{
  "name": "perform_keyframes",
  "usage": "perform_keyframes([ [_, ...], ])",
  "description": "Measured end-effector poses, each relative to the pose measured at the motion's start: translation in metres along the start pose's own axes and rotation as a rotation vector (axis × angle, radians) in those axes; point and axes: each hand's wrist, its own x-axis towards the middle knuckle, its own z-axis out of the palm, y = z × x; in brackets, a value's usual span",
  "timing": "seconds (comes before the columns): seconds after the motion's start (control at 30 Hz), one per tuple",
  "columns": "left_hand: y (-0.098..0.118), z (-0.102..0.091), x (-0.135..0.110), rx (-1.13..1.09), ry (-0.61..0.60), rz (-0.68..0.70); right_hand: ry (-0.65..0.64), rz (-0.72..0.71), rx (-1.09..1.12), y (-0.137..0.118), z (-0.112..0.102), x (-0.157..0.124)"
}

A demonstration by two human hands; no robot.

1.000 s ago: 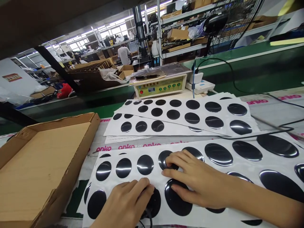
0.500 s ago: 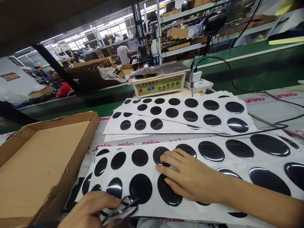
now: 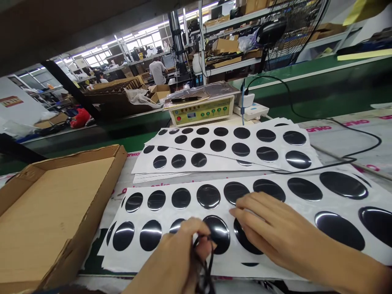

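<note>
An open cardboard box (image 3: 55, 204) sits by the tabletop's left edge. Near the front edge, the left hand (image 3: 176, 255) pinches a looped black cord (image 3: 206, 283) above a white sheet (image 3: 196, 214) of black discs, which lies along that edge. Similar sheets (image 3: 208, 149) lie overlapped behind. Rightward, the right hand (image 3: 272, 226) rests released on the front sheet, fingers bent.

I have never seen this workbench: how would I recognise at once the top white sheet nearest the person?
Start at the cardboard tray on the left, then look right. Skip the farther stack of sheets near the control box; yours is the nearer white sheet with black discs. Unlike its neighbours, it lies directly under the right hand and the left hand, which pinches a black cord.
</note>
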Motion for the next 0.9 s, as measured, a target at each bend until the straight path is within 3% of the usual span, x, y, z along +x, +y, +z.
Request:
perform_keyframes([
  [0.07,0.006,0.005,0.023,0.083,-0.193,0.027,-0.027,0.049,-0.003,0.002,0.005,-0.016],
  [0.2,0.002,0.013,0.052,0.413,-0.394,0.134,-0.008,0.114,-0.02,0.004,0.019,-0.031],
  [0.3,-0.003,0.016,0.063,0.406,-0.54,0.145,-0.01,0.179,-0.011,0.003,0.02,-0.028],
  [0.4,-0.003,0.015,0.069,0.395,-0.607,0.176,-0.021,0.238,0.017,0.0,0.018,-0.023],
  [0.47,-0.004,0.016,0.069,0.396,-0.607,0.199,-0.029,0.26,0.032,-0.001,0.016,-0.021],
  [0.57,-0.01,0.017,0.061,0.385,-0.495,0.237,-0.04,0.28,0.037,-0.002,0.016,-0.021],
  [0.67,-0.017,0.016,0.05,0.365,-0.365,0.372,-0.049,0.298,0.035,-0.002,0.017,-0.022],
  [0.77,-0.02,0.012,0.043,0.338,-0.313,0.488,-0.044,0.308,0.044,-0.001,0.017,-0.021],
  [0.9,-0.022,0.01,0.038,0.261,-0.313,0.443,-0.047,0.315,0.04,-0.002,0.017,-0.021],
])
